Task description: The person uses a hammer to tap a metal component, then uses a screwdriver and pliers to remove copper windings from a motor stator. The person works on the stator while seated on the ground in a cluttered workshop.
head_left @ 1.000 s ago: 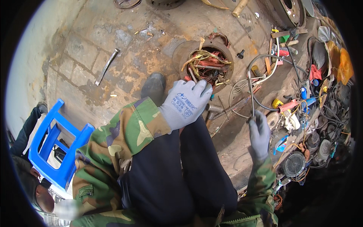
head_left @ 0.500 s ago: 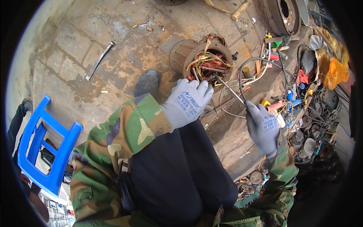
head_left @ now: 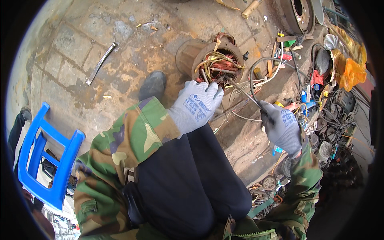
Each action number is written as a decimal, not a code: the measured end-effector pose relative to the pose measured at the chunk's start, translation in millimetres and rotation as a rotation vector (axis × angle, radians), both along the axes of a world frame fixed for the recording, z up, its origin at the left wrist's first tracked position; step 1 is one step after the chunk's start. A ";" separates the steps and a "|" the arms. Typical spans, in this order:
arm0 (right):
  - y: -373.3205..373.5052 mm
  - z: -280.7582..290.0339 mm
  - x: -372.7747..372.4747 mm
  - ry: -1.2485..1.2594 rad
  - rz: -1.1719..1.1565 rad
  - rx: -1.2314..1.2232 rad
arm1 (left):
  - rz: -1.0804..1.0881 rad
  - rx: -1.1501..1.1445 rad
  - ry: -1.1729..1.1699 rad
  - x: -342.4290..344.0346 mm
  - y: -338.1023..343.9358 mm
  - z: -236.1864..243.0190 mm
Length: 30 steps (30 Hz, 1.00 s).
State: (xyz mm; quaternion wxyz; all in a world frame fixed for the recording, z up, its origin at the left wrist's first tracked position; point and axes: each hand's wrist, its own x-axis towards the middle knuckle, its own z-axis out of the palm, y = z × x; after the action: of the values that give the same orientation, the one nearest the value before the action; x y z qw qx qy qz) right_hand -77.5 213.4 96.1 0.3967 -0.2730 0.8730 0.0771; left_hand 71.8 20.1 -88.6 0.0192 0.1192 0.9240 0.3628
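A rusty cylindrical motor housing (head_left: 188,60) lies on the ground ahead, its open end toward me. Red and yellowish winding wires (head_left: 224,66) fill the opening in a tangle. My gloved left hand (head_left: 196,105) is at the near rim, fingers curled down against the wires. What lies under those fingertips is hidden. To the right, my gloved right hand (head_left: 280,126) is closed around a long thin metal rod (head_left: 246,93). That rod slants up and left, its far end in among the wires; the held end is hidden in the glove.
A flat metal bar (head_left: 101,64) lies on the stained floor at left. A blue plastic stool (head_left: 68,170) stands at lower left. Cables, tools and scrap (head_left: 336,116) crowd the right side, with an orange plastic bag (head_left: 352,74) above them. My boot (head_left: 153,85) is beside the housing.
My right hand has shifted slightly up and to the right, and the rod now lies at a flatter slant. The left hand stays at the housing's rim.
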 end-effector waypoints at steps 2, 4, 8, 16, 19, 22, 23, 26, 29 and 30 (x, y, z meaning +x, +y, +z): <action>0.5 -2.8 -3.4 -0.020 0.017 -0.032 | 0.010 -0.011 0.009 -0.3 0.8 -0.7; 2.1 -4.1 -6.6 -0.056 -0.019 -0.009 | 0.014 -0.003 0.017 -0.7 1.6 -1.0; 11.4 -10.8 -9.5 -0.164 -0.186 0.000 | 0.019 0.017 -0.028 -1.4 2.4 0.6; 41.7 -36.1 -12.0 -0.469 -0.783 -0.137 | 0.213 0.201 0.169 -32.1 -9.6 31.3; 37.5 -30.1 -33.8 -0.528 -0.652 -0.072 | 0.283 0.162 0.346 -63.0 -25.2 43.7; 24.7 -23.9 -56.9 -0.550 -0.518 -0.030 | 0.244 -0.021 0.240 -92.0 -25.6 42.8; 21.4 -22.8 -61.4 -0.562 -0.539 -0.003 | 0.202 -0.060 0.237 -99.7 -22.7 38.5; 22.5 -26.2 -67.4 -0.630 -0.621 0.019 | 0.055 -0.166 0.081 -117.1 -12.0 17.3; 39.1 -39.2 -59.4 -0.766 -0.795 -0.092 | 0.028 -0.154 0.055 -123.8 -8.7 -1.8; 46.0 -45.6 -56.2 -0.848 -0.802 -0.145 | 0.031 -0.121 0.121 -123.4 -6.8 -6.3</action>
State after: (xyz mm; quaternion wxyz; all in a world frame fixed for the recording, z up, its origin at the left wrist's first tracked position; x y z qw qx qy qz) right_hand -133.7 259.5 50.6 0.6897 0.0451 0.6763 -0.2547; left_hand -51.6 13.2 -95.0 -0.0353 0.1255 0.9454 0.2988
